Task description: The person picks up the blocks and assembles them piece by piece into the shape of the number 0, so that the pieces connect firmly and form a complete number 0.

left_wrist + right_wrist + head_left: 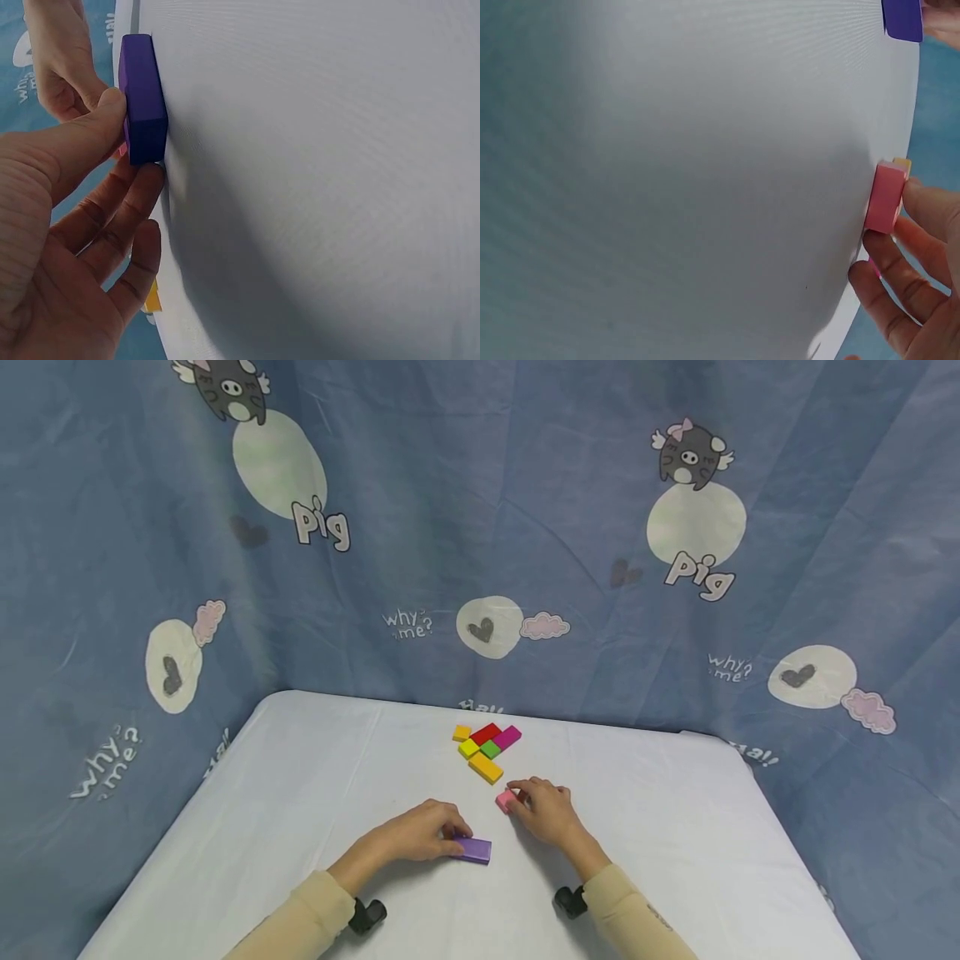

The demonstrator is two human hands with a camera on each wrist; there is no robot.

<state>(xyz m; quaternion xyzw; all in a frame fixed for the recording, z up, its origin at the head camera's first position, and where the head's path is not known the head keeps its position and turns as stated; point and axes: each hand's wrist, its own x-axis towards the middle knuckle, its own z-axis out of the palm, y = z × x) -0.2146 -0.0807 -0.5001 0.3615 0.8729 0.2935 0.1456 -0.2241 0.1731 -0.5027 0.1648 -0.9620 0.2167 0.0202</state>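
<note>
A purple block (476, 851) lies flat near the middle of the white table, and my left hand (426, 832) pinches its left end between thumb and fingers. In the left wrist view the thumb presses one face of the purple block (144, 97) while fingertips touch its lower end. Farther off and to the right, my right hand (546, 811) pinches a small pink block (506, 801). The right wrist view shows thumb and fingers on the pink block (886, 196), which sits on the tabletop.
Beyond the hands lies a cluster of flat blocks: orange (486, 768), green (491, 749), yellow (468, 748), red (486, 734), magenta (508, 738) and a small orange one (461, 733). A blue patterned curtain (525, 527) hangs behind the white table (315, 760).
</note>
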